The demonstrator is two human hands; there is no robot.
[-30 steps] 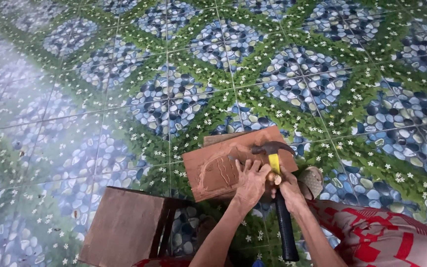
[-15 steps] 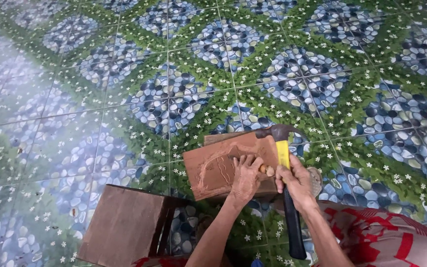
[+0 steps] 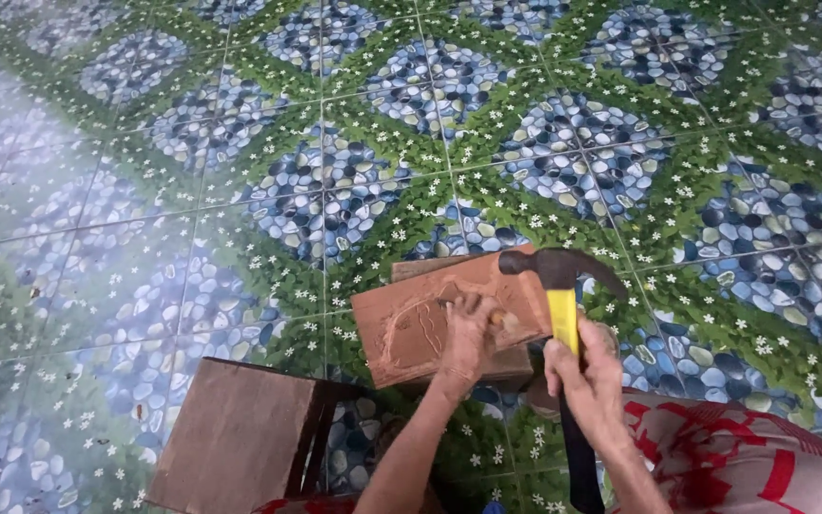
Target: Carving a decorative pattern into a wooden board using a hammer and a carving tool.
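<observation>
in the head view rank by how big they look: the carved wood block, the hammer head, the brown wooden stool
1. brown wooden stool, though it sits nearer the camera and is cut off by the frame edge, which makes this unsure
2. carved wood block
3. hammer head, clearly smallest

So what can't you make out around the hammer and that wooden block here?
Head view:
- Tool under the left hand: the fingers cover it.
- Hammer handle end: cut off by the bottom edge.
- Carving on the wooden block: too faint to read.
- Wooden stool: cut off by the bottom edge.
</observation>
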